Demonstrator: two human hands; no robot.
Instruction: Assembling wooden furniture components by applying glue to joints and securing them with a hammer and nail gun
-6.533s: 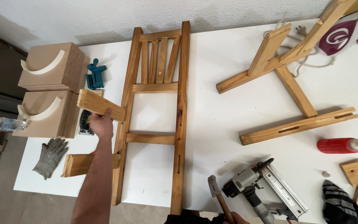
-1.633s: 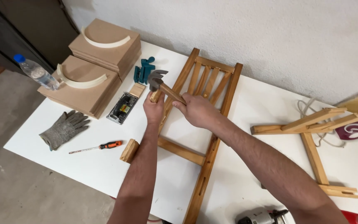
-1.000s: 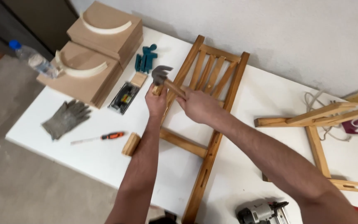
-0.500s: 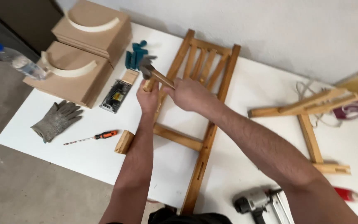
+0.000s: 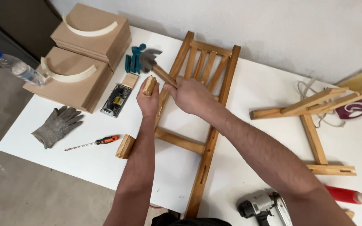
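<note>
I see the left hand (image 5: 148,100) gripping a wooden block (image 5: 149,85) against the chair frame (image 5: 206,138), the right hand (image 5: 189,94) clenching a hammer (image 5: 153,67) just above it.

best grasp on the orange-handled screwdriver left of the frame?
Probably the orange handle. The screwdriver lies flat on the white table, apart from the grey glove and the wood block. The handle is its thickest part, the shaft thin. Come from above, fingers across the handle. Left hand is nearer.
</note>
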